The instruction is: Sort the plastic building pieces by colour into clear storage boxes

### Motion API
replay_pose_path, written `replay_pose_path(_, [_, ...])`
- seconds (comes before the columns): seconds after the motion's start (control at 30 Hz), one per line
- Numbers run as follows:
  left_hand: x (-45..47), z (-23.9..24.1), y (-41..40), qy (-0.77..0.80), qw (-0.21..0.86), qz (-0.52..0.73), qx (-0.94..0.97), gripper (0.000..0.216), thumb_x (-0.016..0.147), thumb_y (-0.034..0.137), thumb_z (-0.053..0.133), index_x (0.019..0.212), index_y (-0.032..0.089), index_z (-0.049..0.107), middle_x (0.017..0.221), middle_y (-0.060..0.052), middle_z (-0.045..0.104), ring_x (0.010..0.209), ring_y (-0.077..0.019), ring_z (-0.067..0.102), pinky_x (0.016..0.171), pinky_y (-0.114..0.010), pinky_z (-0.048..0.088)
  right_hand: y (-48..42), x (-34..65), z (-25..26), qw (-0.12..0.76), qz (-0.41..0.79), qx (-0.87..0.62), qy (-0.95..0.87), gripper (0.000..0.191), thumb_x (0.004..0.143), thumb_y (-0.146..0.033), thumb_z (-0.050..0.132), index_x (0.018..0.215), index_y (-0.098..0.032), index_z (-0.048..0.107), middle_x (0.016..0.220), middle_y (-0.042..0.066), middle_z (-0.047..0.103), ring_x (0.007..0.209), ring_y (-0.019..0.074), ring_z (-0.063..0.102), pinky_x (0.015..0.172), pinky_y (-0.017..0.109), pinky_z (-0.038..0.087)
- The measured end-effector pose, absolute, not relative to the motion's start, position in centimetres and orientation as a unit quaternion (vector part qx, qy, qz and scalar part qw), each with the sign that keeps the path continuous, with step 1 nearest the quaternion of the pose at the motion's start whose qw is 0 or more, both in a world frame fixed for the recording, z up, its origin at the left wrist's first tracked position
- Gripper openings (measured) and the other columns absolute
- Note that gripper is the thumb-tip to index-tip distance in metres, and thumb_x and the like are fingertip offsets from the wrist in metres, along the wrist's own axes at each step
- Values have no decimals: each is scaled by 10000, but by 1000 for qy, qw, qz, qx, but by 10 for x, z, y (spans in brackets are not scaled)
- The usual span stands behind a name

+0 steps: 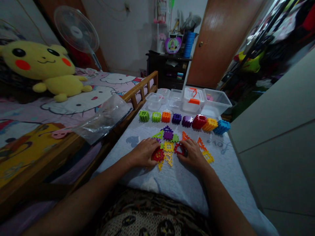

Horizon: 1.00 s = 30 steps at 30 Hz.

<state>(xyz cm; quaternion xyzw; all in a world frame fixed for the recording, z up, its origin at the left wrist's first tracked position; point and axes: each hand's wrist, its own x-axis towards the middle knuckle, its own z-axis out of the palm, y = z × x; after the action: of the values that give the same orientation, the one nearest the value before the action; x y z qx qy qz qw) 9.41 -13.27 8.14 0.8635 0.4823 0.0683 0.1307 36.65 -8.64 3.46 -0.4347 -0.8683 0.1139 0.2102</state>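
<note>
The left hand (pixel 147 152) is curved, its thumb and fingers gripping the edges of a red window tile (pixel 158 155). The right hand (pixel 192 153) pinches a red square frame (pixel 176 149) between thumb and fingers. Between both hands lies a yellow window tile (pixel 168 147). Beyond the hands stands a row of coloured tile stacks (pixel 187 121); right of the right hand lies a yellow square frame (pixel 210 157).

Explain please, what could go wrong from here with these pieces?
The left hand may shift a yellow triangle beside its red piece. The red frame in the right hand might catch the yellow square between the hands. The blue stack, near the right edge of the table, could fall if bumped.
</note>
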Motion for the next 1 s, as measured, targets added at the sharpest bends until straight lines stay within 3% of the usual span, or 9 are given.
replay_pose_path(0.13, [97, 85, -132, 478, 189, 143, 846, 458, 680, 274, 722, 1095, 188, 549, 1104, -95, 603, 1049, -280, 545, 967, -427, 439, -89, 365, 39, 223, 129, -433, -864, 426, 765, -278, 651, 1177, -173, 620, 1055, 117, 628, 1024, 294, 550, 924, 471, 453])
replay_pose_path(0.3, [108, 89, -127, 482, 374, 258, 750, 520, 710, 273, 703, 1188, 202, 510, 1141, -81, 604, 1017, -227, 587, 929, -396, 485, -90, 364, 40, 277, 171, -438, -838, 474, 759, -254, 639, 1223, -167, 589, 1133, 135, 606, 1082, 280, 564, 951, 447, 477])
replay_pose_path(0.47, [124, 77, -112, 446, 567, 345, 600, 467, 725, 346, 705, 1140, 196, 550, 1046, -69, 626, 947, -203, 599, 880, -383, 492, -88, 366, 42, 326, 193, -438, -815, 473, 768, -241, 629, 1233, -177, 566, 1134, 119, 581, 1036, 252, 594, 918, 428, 507])
replay_pose_path(0.6, [133, 71, -101, 453, 640, 376, 494, 349, 785, 396, 654, 1053, 176, 607, 967, -70, 639, 828, -175, 601, 803, -344, 494, -87, 366, 43, 346, 191, -439, -807, 464, 747, -225, 633, 1203, -173, 563, 1126, 124, 563, 1017, 264, 587, 895, 438, 513])
replay_pose_path(0.7, [136, 69, -96, 465, 643, 363, 489, 340, 855, 485, 558, 920, 155, 611, 834, -51, 625, 693, -144, 571, 698, -301, 479, -87, 365, 43, 355, 181, -434, -808, 474, 735, -206, 630, 1203, -194, 556, 1139, 121, 556, 1058, 280, 569, 925, 461, 499])
replay_pose_path(0.8, [139, 69, -92, 498, 587, 314, 556, 321, 898, 449, 472, 839, 159, 595, 728, -29, 596, 584, -130, 518, 594, -277, 441, -87, 363, 44, 360, 175, -429, -810, 481, 730, -193, 622, 1206, -197, 555, 1142, 122, 557, 1078, 287, 558, 946, 469, 486])
replay_pose_path(1.0, [155, 78, -89, 531, 349, 208, 743, 165, 852, 220, 519, 965, 178, 633, 886, -56, 680, 805, -199, 620, 753, -318, 468, -85, 368, 46, 363, 175, -437, -804, 484, 736, -196, 610, 1217, -175, 557, 1141, 120, 561, 1066, 276, 551, 951, 444, 474])
